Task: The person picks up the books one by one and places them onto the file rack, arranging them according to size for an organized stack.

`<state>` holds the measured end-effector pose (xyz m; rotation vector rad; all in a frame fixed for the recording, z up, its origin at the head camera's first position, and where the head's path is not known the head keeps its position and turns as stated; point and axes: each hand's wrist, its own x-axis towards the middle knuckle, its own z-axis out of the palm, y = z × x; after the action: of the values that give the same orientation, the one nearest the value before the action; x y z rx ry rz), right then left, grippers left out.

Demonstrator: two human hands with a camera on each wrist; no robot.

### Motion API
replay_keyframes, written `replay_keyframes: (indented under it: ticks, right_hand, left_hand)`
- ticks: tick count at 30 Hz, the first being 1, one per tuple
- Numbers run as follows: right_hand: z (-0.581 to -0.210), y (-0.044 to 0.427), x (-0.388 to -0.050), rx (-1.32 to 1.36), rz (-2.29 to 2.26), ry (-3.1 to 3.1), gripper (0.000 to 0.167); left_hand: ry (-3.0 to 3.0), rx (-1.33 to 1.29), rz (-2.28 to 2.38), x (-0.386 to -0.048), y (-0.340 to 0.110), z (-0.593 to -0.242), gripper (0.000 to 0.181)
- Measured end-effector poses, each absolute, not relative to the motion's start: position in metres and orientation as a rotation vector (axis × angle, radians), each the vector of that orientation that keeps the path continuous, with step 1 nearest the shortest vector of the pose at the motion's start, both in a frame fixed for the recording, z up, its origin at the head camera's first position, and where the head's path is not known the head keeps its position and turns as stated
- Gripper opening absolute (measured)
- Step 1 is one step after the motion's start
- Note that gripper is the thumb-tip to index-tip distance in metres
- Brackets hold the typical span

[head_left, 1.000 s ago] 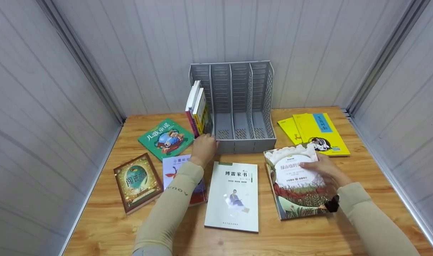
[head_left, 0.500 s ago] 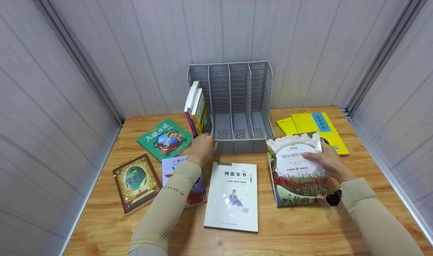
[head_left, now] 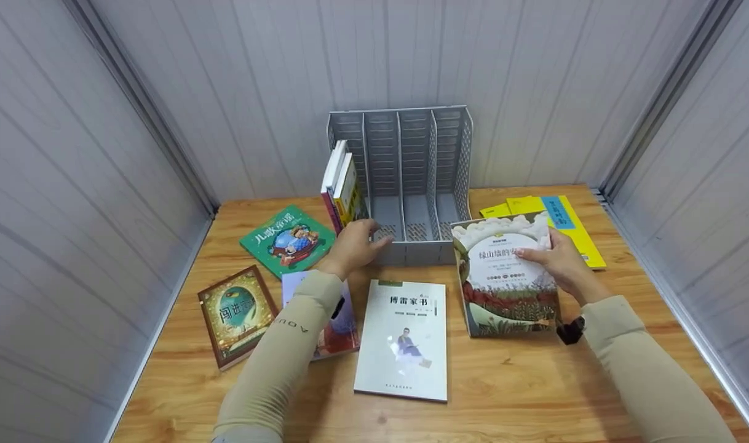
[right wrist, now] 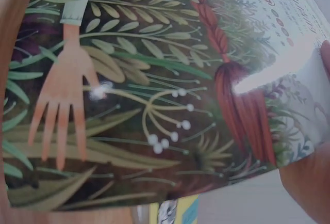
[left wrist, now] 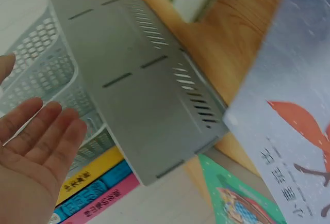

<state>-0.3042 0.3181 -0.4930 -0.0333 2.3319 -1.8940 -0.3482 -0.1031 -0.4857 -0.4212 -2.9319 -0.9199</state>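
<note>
A grey four-slot rack (head_left: pixel 424 252) stands at the back middle, with several upright books (head_left: pixel 344 191) in its leftmost slot. My left hand (head_left: pixel 353 246) is at the front of that slot, fingers spread and relaxed, holding nothing; in the left wrist view the hand (left wrist: pixel 36 157) shows its open palm beside the rack (left wrist: pixel 139 110) and the book spines (left wrist: pixel 98 188). My right hand (head_left: pixel 565 264) grips the right edge of an illustrated book (head_left: pixel 507 277), thumb on its cover, raised in front of the rack's right end. The book's cover (right wrist: pixel 154 90) fills most of the right wrist view.
Yellow books (head_left: pixel 571 227) lie at the back right, partly behind the held book. A white book (head_left: pixel 402 344) lies at the front middle. On the left lie a green book (head_left: pixel 288 240), a brown-bordered book (head_left: pixel 239 317) and a purple book (head_left: pixel 344 326), partly under my left forearm.
The illustrated book in my right hand has risen and moved toward the rack, and its cover has turned more upright. My left fingers have come off the rack's front edge and spread.
</note>
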Motion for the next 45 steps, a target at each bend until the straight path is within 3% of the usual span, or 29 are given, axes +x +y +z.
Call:
replay_keyframes:
  ticks: [12,26,45]
  right_hand:
    - [-0.463,0.288,-0.309,-0.060,-1.801,2.385,0.068]
    - [-0.449,0.246,-0.307,-0.143,-1.788,2.326,0.062]
    - [-0.447,0.208,-0.311,-0.333,-1.850,2.277,0.053]
  left_hand:
    - [-2.766,-0.492,-1.407,-0.338,-0.090,-0.462,0.048]
    - [-2.724,-0.655,-1.574,-0.332,-0.077,-0.440,0.056]
    - [-2.736,-0.739,-1.637,-0.325,-0.074,-0.429,0.029]
